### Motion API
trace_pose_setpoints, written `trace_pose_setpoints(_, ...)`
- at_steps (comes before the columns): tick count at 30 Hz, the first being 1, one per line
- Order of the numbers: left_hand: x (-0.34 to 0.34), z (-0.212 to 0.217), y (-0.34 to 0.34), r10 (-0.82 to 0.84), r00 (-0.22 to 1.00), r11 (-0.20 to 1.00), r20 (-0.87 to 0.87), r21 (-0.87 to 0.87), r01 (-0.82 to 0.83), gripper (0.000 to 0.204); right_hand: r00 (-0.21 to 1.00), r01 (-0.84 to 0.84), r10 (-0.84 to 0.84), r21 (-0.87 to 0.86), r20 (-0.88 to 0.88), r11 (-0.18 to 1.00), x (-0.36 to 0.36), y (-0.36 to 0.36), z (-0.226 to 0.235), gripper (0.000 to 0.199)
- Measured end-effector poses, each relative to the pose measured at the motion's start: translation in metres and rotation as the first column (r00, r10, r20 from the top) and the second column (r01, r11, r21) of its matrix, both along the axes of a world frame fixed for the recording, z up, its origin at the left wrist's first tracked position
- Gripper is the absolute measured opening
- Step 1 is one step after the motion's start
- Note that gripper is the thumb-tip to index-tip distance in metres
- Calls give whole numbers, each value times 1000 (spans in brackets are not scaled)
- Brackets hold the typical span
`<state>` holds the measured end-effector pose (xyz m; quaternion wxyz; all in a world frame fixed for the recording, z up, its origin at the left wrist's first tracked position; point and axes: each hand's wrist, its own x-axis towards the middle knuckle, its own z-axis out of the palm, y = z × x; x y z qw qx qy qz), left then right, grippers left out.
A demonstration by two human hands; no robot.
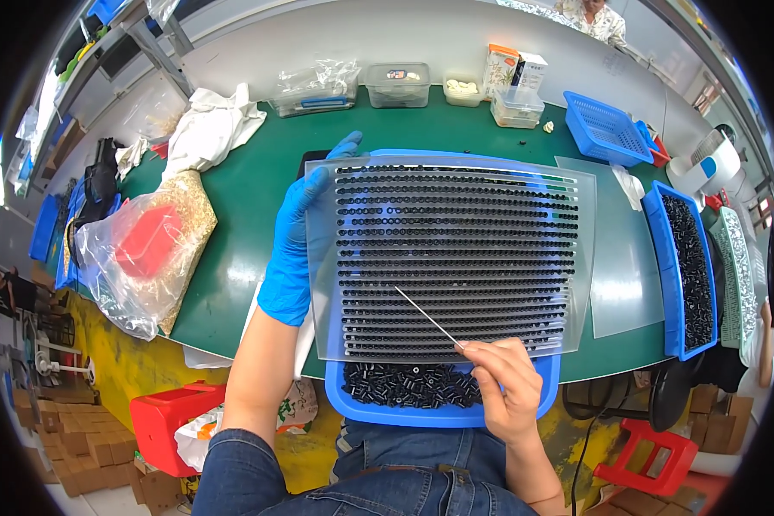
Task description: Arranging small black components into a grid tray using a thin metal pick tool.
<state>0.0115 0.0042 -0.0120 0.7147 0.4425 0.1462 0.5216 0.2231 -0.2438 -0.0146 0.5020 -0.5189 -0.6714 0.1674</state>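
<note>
My left hand [297, 215], in a blue glove, grips the left edge of a clear slotted plate [322, 284]. Rows of small black cylindrical parts [456, 232] fill the plate's slots. Bare and closed, my right hand [507, 387] pinches a thin metal rod [426, 314] near the plate's lower edge. The rod's tip lies over the lower rows, left of the middle; whether it touches a part I cannot tell. Beneath the plate is a blue tray [451, 417], with loose black parts [408, 384] showing at its near end.
On the green table [232, 219], a bag of small golden pieces [193, 206] lies left, with a red scoop [150, 239]. A blue bin [675, 331] of black parts and a pale green basket [735, 275] stand right. Clear containers [397, 86] and a blue basket [606, 129] line the back.
</note>
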Motion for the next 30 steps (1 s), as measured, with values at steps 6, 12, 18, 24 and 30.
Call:
trace_pose_setpoints(6, -1, -3, 3, 6, 1000, 1000, 7, -21, -6, 60, 996, 52, -53, -12, -65, 999, 13, -7, 3, 19)
trace_pose_setpoints(12, -2, -10, 8, 1, 1000, 999, -1, 39, -1, 63, 987, 121, -120, -1, -109, 993, 33, -19, -1, 19)
trace_pose_setpoints(18, 0, -1, 2, -47, 999, 999, -15, -27, 46, 74, 965, 175, -178, -35, -191, 984, 52, -30, -5, 20)
trace_pose_setpoints(24, -2, 0, 2, -13, 998, 1000, -68, -19, 11, 80, 938, 224, -230, -51, -258, 973, 70, -41, -8, 21)
trace_pose_setpoints(30, -2, -5, 5, 14, 997, 999, -71, -36, -16, 80, 876, 263, -278, -92, -394, 960, 91, -50, -18, 22)
